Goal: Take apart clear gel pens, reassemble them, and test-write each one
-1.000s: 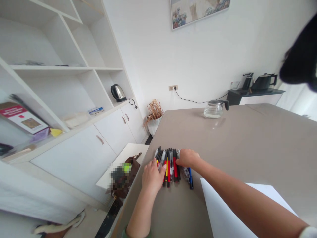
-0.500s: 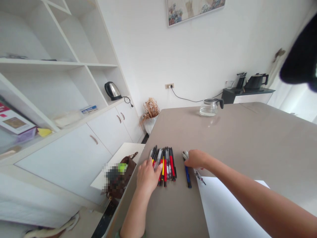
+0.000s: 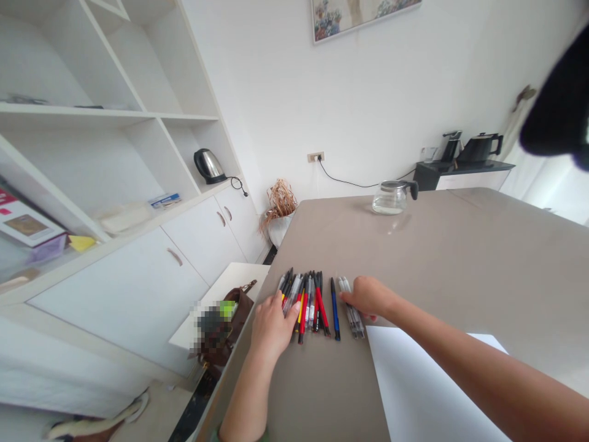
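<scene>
Side by side on the table lies a row of pens [image 3: 317, 307] with black, red, yellow and clear barrels. My left hand [image 3: 272, 325] lies over the left end of this row, thumb and fingers closed about some of the pens; its fingertips are partly hidden. Just right of the row is a single blue pen [image 3: 335, 310], apart from both hands. My right hand [image 3: 370, 298] has its fingers closed on several clear pens [image 3: 354, 322] lying on the table beside the blue one. A white sheet of paper [image 3: 414, 374] lies under my right forearm.
A glass pot [image 3: 389, 202] with a dark handle stands on the far side of the table [image 3: 460, 258]. Left of the table are a low white surface with a brown bag [image 3: 242, 307] and a white shelf unit with an electric kettle [image 3: 209, 166].
My right hand has drawn the clear pens into line beside the blue pen, off the paper's corner. The blue pen has shifted left toward the row. My left hand stays on the row.
</scene>
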`<state>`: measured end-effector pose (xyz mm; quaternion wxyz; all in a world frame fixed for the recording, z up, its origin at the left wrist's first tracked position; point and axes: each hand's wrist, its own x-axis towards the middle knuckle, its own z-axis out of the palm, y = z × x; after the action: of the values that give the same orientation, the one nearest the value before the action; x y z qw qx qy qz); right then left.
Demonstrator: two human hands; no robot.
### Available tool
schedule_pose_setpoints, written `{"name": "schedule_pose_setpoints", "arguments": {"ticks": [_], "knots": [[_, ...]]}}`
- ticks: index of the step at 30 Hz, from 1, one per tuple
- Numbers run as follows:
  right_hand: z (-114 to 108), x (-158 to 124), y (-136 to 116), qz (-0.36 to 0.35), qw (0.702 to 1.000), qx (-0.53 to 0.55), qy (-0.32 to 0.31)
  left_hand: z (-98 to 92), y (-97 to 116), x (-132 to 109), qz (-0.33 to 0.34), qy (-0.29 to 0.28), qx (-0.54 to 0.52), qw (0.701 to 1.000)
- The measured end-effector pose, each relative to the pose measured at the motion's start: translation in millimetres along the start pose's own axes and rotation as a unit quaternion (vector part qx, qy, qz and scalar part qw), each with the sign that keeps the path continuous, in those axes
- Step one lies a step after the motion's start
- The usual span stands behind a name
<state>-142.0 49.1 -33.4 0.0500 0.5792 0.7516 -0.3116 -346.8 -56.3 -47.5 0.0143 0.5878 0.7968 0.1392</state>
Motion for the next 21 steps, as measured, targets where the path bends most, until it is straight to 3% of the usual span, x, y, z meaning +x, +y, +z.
{"name": "schedule_pose_setpoints", "arguments": {"ticks": [7,11,13,17,21], "knots": [[7,-12,6,-0.032,0.992,-0.062,0.106,-2.6,1,0,0.007,-0.004,-0.007,1.000],[4,-13,3,-0.054,0.991,-0.091,0.084,-3.8,-1,1,0.010,-0.008,-0.017,1.000],[1,-14,-1,-0.069,0.988,-0.086,0.103,-4.6,-2,1,0.012,-0.011,-0.024,1.000],[2,-16,-21,-0.163,0.970,-0.072,0.164,-5.6,-2,2,0.014,-0.014,-0.032,0.999],[12,-11,-39,-0.258,0.950,-0.106,0.139,-6.0,-2,3,0.007,-0.015,-0.029,0.999]]}}
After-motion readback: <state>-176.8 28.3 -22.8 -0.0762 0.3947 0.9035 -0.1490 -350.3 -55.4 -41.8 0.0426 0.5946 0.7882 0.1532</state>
